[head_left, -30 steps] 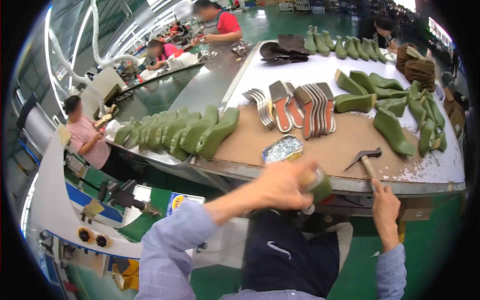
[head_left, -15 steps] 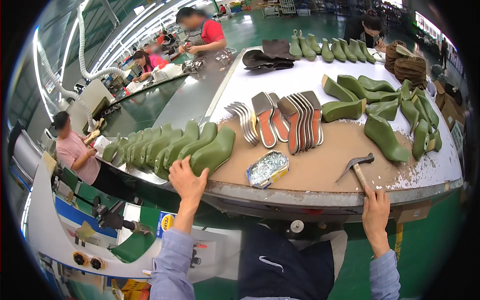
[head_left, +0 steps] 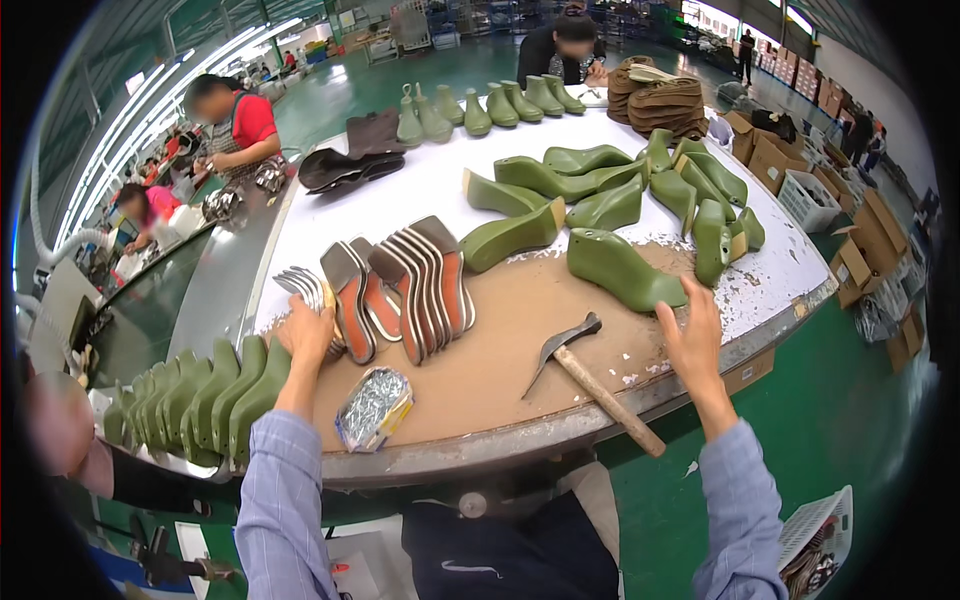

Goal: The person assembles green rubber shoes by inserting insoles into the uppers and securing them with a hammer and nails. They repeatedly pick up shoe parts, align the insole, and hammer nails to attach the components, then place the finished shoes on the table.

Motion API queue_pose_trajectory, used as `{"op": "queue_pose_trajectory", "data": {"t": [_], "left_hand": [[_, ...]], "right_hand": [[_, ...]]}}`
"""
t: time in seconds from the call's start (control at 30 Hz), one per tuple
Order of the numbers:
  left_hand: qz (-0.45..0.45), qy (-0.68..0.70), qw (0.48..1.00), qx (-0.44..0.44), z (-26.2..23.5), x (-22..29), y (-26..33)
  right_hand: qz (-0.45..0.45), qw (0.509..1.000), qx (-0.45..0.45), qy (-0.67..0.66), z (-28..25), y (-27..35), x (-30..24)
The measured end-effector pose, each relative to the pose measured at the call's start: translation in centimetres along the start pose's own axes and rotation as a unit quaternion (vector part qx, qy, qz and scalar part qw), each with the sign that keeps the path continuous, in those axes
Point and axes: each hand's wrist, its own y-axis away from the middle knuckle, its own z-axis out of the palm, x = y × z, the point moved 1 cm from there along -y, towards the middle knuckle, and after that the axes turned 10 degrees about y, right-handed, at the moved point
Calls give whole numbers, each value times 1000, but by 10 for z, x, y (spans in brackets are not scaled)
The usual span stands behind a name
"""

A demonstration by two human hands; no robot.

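My left hand (head_left: 308,332) is at the near end of the silver-edged insoles (head_left: 302,284); its fingertips merge with them, so whether they grip one is unclear. Beside it stand more insoles (head_left: 418,285), brown and orange with pale rims. My right hand (head_left: 694,342) is open, thumb and fingers apart around the toe of a green shoe last (head_left: 622,270); contact is uncertain. A hammer (head_left: 595,385) with a wooden handle lies untouched between my hands, its handle end past the table edge. Nearer my left arm sits an open box of small metal nails (head_left: 375,408).
Green lasts (head_left: 240,385) line up at the table's left edge. More lasts (head_left: 610,205) lie farther back, with a row of upright ones (head_left: 500,105) beyond. Dark leather pieces (head_left: 350,165) and a brown stack (head_left: 655,98) are at the back. Other people work across the table and at left.
My view has turned right. My left hand has left the row of lasts for the insoles. My right hand has let go of the hammer and moved to the toe of a last.
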Motion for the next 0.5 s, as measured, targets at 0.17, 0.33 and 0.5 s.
{"op": "queue_pose_trajectory", "data": {"t": [0.17,0.33,0.5], "left_hand": [[198,186,943,192,31,1,12],[21,408,912,46,41,-21,-26],[178,206,941,202,39,-54,-21]], "right_hand": [[16,979,-134,156,54,-44,-27],[-123,962,-233,-67,88,-62,-37],[21,959,-282,-28,109,-132,-35]]}}
